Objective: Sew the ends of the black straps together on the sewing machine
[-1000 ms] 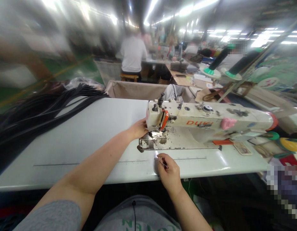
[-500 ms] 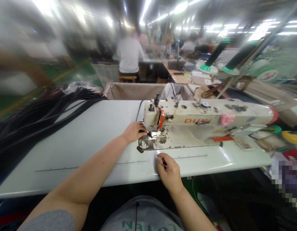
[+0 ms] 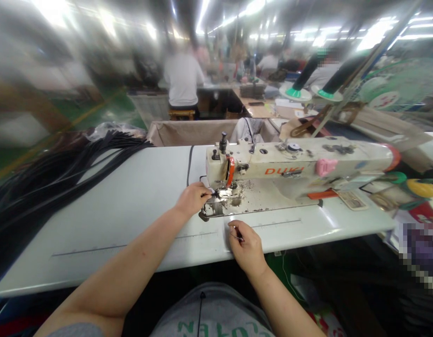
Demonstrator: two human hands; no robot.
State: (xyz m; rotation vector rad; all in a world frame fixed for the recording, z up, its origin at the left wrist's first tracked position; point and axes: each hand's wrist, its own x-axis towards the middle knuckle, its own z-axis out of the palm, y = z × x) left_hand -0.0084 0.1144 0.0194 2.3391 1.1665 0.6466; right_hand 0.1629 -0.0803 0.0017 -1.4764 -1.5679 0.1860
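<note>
Shifted leftward since the earlier frame, a black strip [image 3: 189, 166]; near the front edge of the white table [image 3: 142, 182], a slim tool [image 3: 237, 237] held in the right hand [image 3: 248, 244]; hands apart, the strip pinched by the left hand [image 3: 191, 199] at the sewing machine [image 3: 307, 155]; beyond, a beige bin [image 3: 193, 133].

I am on the floor of a sewing workshop: before me an industrial sewing machine [image 3: 300, 161] sits in a white table [image 3: 149, 187] with a printed ruler scale [image 3: 90, 249], and tall cones of black thread [image 3: 306, 72] stand beyond. Farther off, a co-worker [image 3: 184, 77] sits on a wooden stool [image 3: 181, 114] under rows of ceiling lights [image 3: 253, 7].
</note>
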